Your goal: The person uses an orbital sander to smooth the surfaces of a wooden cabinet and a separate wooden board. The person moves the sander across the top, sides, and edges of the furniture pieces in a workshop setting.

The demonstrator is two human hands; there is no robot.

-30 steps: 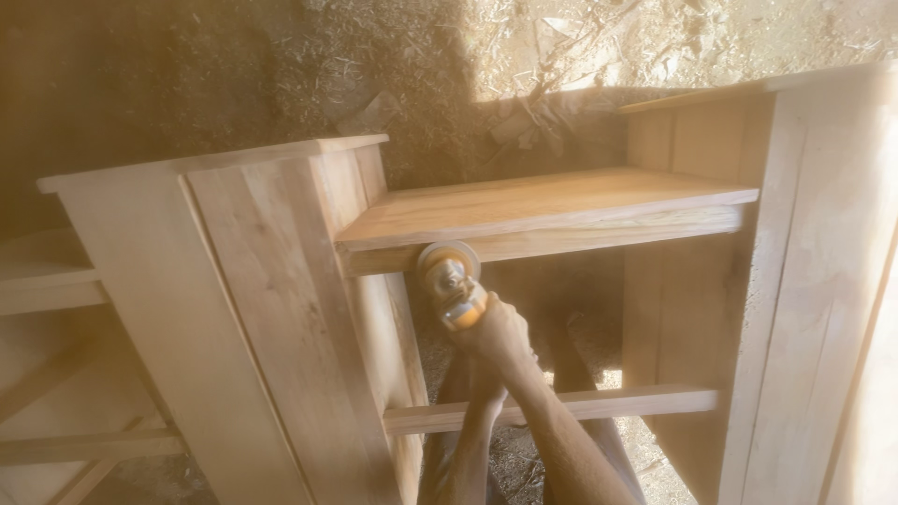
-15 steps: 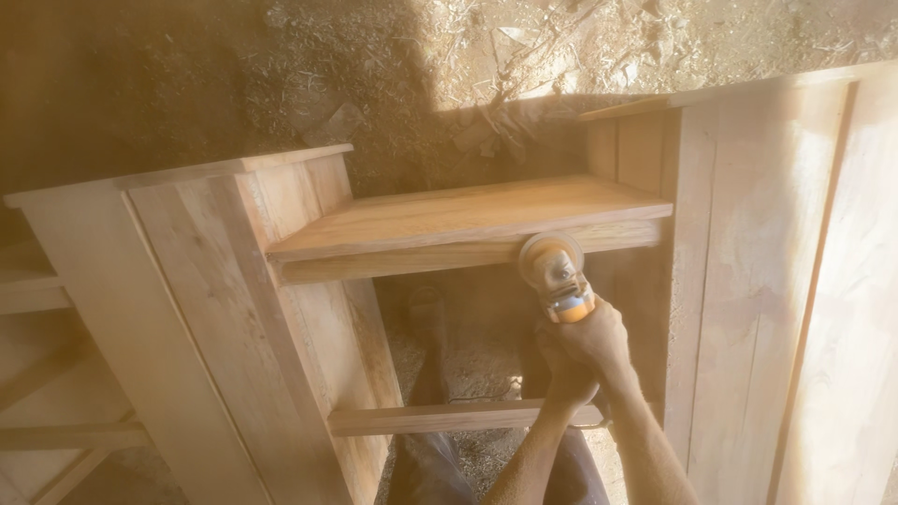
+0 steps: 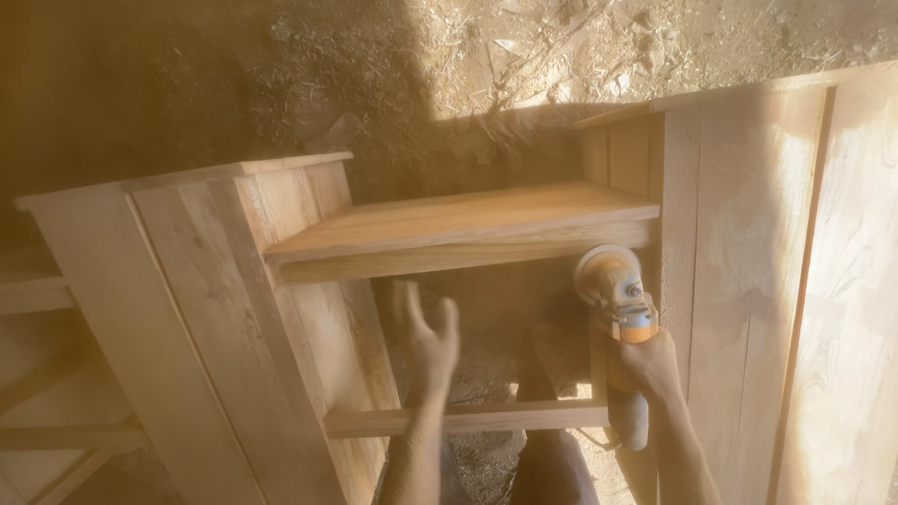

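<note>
Orange-collared angle grinder (image 3: 617, 299) sat gripped in the right hand (image 3: 650, 365) at four o'clock; left hand (image 3: 428, 337) hung spread, empty. One-handed, the disc might kick off the pale wooden shelf (image 3: 458, 229).

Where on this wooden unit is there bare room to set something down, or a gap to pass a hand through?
The shelf top is bare between the left side panel and the right side panel. Below it, the gap down to the lower rail is open at its left, where the left hand hangs free. Its right end is crowded: the right hand holds the grinder there.
</note>
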